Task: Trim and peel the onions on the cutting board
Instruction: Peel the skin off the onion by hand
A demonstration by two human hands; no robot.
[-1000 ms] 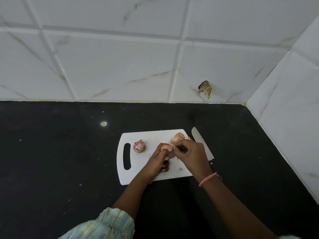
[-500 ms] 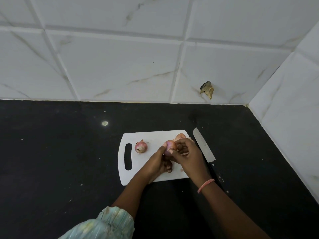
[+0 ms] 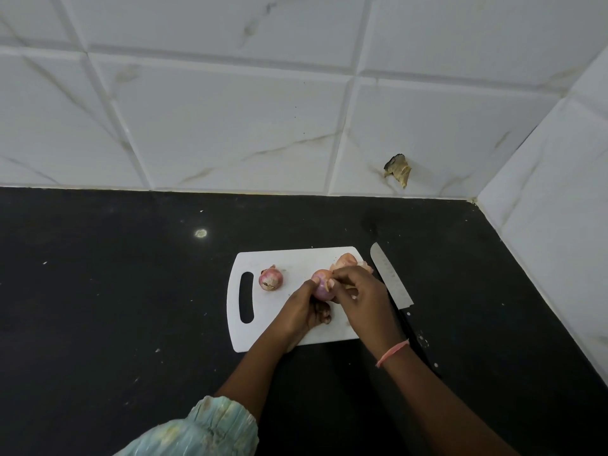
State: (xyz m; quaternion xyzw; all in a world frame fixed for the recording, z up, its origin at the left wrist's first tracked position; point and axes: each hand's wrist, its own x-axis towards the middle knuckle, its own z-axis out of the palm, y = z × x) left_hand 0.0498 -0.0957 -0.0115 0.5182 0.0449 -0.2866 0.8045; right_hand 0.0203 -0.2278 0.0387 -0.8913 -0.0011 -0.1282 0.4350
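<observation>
A white cutting board with a handle slot lies on the black counter. My left hand grips a small pinkish onion just above the board's middle. My right hand pinches the papery skin at the onion's top with its fingertips. An unpeeled red onion rests on the board near the handle slot. At the board's far right corner sits a pale orange onion or loose skin, partly hidden behind my right hand.
A knife lies on the counter along the board's right edge, blade pointing away, handle hidden under my right wrist. White tiled walls close the back and right. A damaged patch marks the back wall.
Both hands have shifted slightly away along the board with the onion held between them. My right fingers now pinch the skin higher up on the onion.
</observation>
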